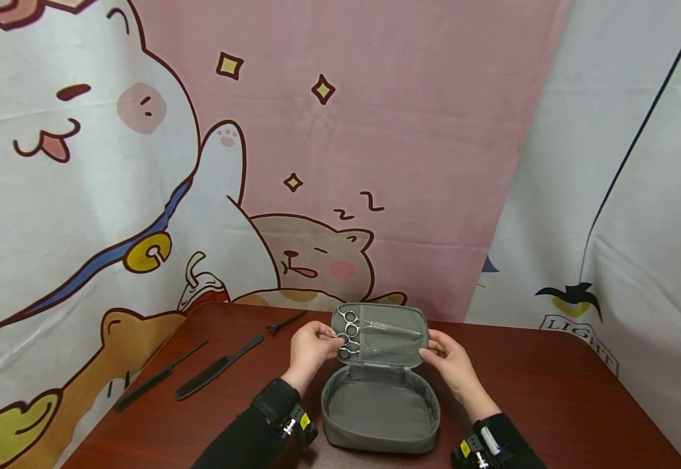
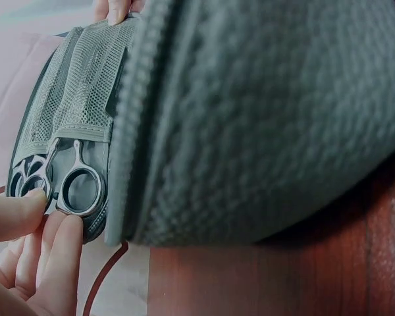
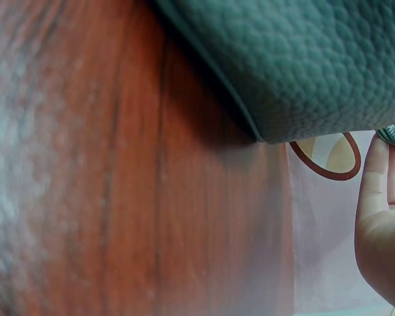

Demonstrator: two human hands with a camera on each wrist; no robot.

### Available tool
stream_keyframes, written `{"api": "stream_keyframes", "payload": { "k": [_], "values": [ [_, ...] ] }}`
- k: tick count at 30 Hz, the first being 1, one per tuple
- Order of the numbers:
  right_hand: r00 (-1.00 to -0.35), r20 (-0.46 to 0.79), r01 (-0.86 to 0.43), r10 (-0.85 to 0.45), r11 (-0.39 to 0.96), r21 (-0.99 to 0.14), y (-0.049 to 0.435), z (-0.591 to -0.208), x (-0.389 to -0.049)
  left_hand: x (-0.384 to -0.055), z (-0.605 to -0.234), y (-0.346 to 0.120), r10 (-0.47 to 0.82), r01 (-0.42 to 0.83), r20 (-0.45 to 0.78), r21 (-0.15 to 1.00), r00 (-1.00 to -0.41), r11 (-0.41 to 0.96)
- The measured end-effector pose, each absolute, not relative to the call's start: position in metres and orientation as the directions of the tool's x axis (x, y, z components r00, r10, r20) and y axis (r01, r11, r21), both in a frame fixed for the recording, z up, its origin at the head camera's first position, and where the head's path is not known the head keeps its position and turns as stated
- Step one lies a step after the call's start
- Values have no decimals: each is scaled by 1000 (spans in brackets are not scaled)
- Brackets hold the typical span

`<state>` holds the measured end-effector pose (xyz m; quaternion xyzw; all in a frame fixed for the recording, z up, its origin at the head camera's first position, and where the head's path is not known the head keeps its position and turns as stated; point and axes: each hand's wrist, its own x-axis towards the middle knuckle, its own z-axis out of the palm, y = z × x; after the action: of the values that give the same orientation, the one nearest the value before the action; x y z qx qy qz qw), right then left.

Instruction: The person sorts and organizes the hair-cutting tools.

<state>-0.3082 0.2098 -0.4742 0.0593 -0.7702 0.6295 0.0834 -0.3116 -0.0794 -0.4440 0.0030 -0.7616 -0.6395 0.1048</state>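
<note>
A grey zippered case (image 1: 380,443) stands unzipped on the table, its lid (image 1: 416,316) raised at the back. Two pairs of scissors (image 2: 81,191) are tucked into mesh pockets (image 2: 89,79) inside the lid, finger rings sticking out on the left. With thumb and fingers, my left hand (image 1: 312,352) pinches the scissors' rings at the lid's left edge. In the left wrist view the thumb lies on one ring and the fingertips are right at the other. My right hand (image 1: 450,365) grips the lid's right edge, thumb on the inner face and fingers behind.
On the brown table (image 1: 528,384), left of the case, lie a black thin-tailed comb (image 1: 147,387), a black handled comb (image 1: 217,371) and a small dark hair clip (image 1: 284,322). A cartoon-printed cloth (image 1: 422,163) hangs right behind the table's back edge.
</note>
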Motion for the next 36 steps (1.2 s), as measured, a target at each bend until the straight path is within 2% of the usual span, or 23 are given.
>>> {"api": "stream_keyframes", "payload": {
  "k": [19,28,36],
  "values": [
    [-977,213,-210,-3,190,-959,210,-474,-307,-310,-443,-65,-160,143,173,973,-972,183],
    [-974,228,-226,-13,189,-956,210,-474,-305,-307,-443,-68,-112,157,169,981,-979,115],
    [-971,237,-236,-17,200,-951,210,-474,-304,-299,-435,-81,-51,223,251,922,-967,317]
  ]
}}
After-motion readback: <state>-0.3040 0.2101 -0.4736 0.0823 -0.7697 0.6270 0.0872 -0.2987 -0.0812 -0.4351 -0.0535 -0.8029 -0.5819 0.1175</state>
